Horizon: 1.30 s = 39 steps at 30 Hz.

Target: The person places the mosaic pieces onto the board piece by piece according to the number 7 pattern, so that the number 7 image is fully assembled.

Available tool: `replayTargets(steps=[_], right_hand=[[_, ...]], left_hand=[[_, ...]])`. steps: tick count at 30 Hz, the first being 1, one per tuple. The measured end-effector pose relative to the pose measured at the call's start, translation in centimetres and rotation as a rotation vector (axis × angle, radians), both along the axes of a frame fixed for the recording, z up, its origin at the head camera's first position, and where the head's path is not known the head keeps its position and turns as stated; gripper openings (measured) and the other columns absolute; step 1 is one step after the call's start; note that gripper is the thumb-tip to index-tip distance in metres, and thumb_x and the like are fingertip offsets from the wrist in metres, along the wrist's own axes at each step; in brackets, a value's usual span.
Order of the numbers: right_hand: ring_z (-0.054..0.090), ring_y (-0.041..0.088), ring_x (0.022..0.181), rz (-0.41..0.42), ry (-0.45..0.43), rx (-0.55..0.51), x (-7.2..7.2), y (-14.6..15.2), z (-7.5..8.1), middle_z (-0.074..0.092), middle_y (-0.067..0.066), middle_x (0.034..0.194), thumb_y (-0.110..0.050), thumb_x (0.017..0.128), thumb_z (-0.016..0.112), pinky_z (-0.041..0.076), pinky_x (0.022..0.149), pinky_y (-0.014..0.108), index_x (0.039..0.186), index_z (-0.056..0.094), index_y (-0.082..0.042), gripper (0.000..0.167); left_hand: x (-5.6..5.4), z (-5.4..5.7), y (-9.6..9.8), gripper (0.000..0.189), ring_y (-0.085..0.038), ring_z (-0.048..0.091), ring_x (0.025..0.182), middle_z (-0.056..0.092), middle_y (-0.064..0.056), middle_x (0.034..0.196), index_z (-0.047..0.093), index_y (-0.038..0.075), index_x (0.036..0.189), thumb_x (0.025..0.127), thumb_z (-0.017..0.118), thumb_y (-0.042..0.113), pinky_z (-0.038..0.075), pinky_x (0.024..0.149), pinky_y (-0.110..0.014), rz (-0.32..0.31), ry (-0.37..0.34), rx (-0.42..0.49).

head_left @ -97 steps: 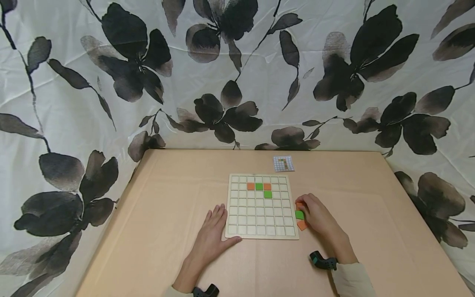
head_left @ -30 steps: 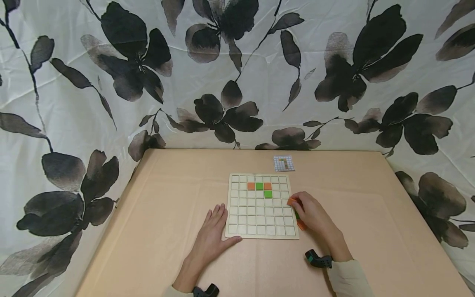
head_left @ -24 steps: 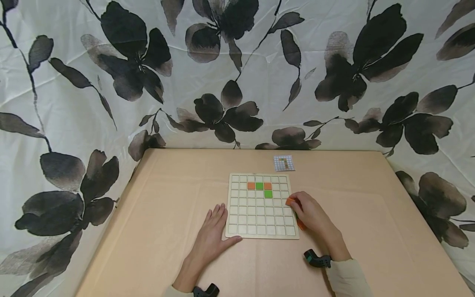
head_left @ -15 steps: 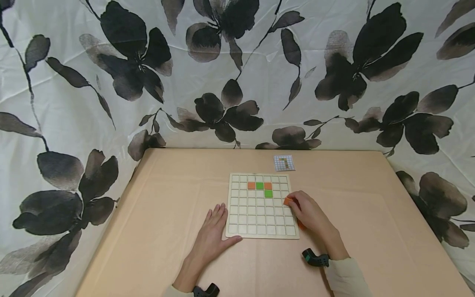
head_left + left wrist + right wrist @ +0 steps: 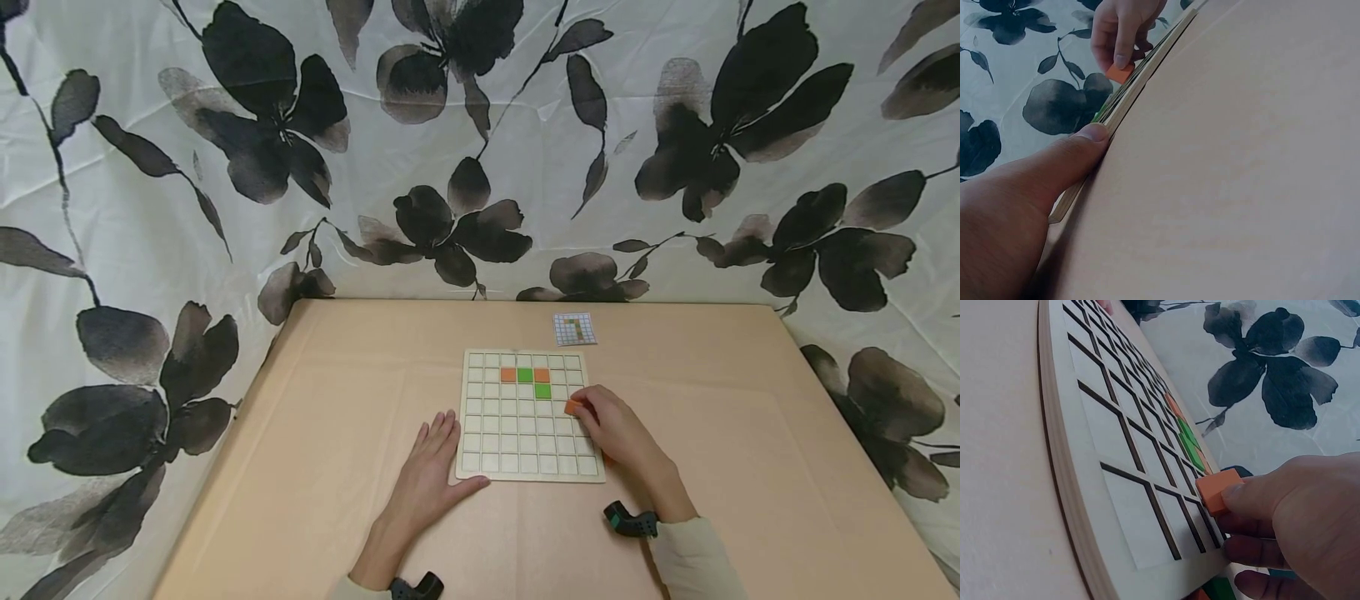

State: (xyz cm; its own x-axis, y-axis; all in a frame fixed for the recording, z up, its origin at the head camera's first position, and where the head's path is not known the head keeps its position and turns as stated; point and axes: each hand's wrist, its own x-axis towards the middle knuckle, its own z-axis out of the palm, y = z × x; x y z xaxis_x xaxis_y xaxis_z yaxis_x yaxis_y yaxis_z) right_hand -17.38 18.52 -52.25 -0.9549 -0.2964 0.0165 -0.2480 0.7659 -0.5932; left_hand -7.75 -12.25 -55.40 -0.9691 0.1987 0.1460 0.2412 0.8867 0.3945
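Observation:
A square grid board (image 5: pixel 525 450) lies on the table. Set in its upper cells are two orange tiles (image 5: pixel 508 375) and two green tiles (image 5: pixel 543 391). My right hand (image 5: pixel 622 425) pinches another orange tile (image 5: pixel 1217 489) between thumb and fingers, just over the board's right side. With fingers straight, my left hand (image 5: pixel 431 471) rests along the board's left edge, its thumb (image 5: pixel 1092 132) on the near left corner. Below my right hand, a loose green tile (image 5: pixel 1219 589) and part of an orange tile (image 5: pixel 1196 595) show beside the board; the head view hides them.
Behind the board lies a small card (image 5: pixel 575 330) printed with a coloured grid pattern. The wooden table (image 5: pixel 360 358) ends at a floral cloth (image 5: pixel 555 167) hanging at the back and sides.
My right hand has picked up the orange tile from beside the board and carried it left over the grid's right columns. My left hand has stayed in place.

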Motion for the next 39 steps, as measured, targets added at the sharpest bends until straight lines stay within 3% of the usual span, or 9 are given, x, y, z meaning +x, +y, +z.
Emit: replayTargets(steps=[27,39], right_hand=[[0.056,0.013,0.088,0.05,0.103,-0.003,-0.6,-1.7,-0.1,0.067,0.003,0.107,-0.017,0.099,0.064,0.055,0.076,0.031,0.115,0.067,-0.009,0.018],[0.056,0.013,0.087,0.069,0.105,0.001,-0.8,-2.6,-0.2,0.067,0.002,0.106,-0.019,0.099,0.064,0.055,0.078,0.032,0.113,0.067,-0.01,0.016]], left_hand=[[0.0,-0.2,0.2,0.101,-0.028,0.026,0.154,0.033,-0.015,0.162,0.041,-0.002,0.15,0.083,0.065,0.069,0.017,0.131,-0.042,0.002,-0.001,0.002],[0.0,-0.1,0.1,0.101,-0.029,0.026,0.154,0.034,-0.016,0.162,0.04,-0.003,0.15,0.083,0.064,0.069,0.018,0.131,-0.043,-0.002,0.003,-0.003]])
